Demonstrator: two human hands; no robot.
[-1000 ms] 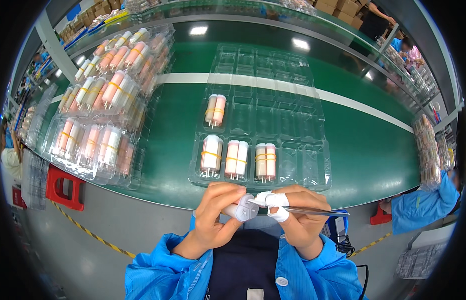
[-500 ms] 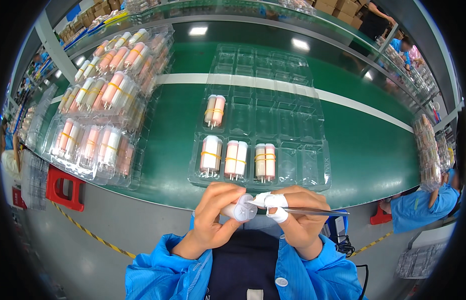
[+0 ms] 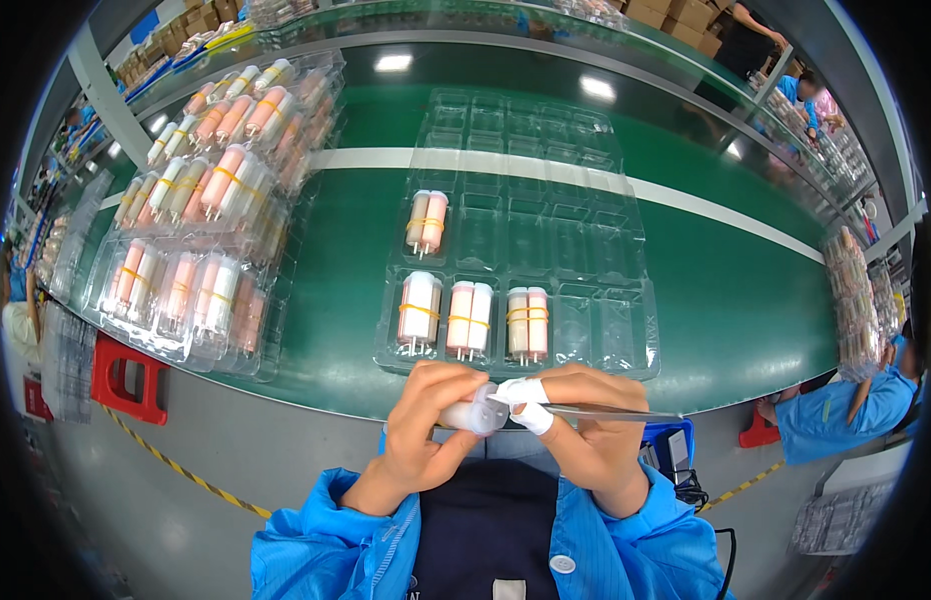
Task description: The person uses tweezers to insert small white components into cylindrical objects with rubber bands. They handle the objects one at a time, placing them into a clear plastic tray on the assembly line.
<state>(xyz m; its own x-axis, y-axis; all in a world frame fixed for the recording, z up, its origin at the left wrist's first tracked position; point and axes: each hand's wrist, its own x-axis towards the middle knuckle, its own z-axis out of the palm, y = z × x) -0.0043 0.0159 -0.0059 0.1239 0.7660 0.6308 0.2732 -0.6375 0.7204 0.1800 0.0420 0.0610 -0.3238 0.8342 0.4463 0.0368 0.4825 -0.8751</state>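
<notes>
Okay, we've got the left hand (image 3: 426, 425) clamped on a pale tube bundle (image 3: 484, 408), fingers over the top, thumb below; the bundle is held up at the front edge of the green bench (image 3: 726, 320), tilted, translucent capped end toward the right. Right hand (image 3: 596, 415): thumb and fingertip, both in white wraps, closed together on metal tweezers (image 3: 626, 411), shaft running out rightward. Tips are at the bundle's capped end; contact or a hair apart, we can't tell.

Just beyond the hands, near the bench's front edge, we log a clear tray (image 3: 623, 320). From its front left corner, a row of three: white bundle (image 3: 419, 308), pink-and-white bundle (image 3: 470, 318), beige-and-pink bundle (image 3: 528, 325). One row back, at the left edge, another pink bundle (image 3: 427, 222). All four wear yellow bands, prongs pointing our way.

Bench's left end: stacked trays (image 3: 201, 350), loaded with similar tubes. Below the front edge, we note a red stool (image 3: 129, 378) at left, blue bin (image 3: 676, 440) right of the right hand. Far right, a person in a blue coat (image 3: 836, 415).
</notes>
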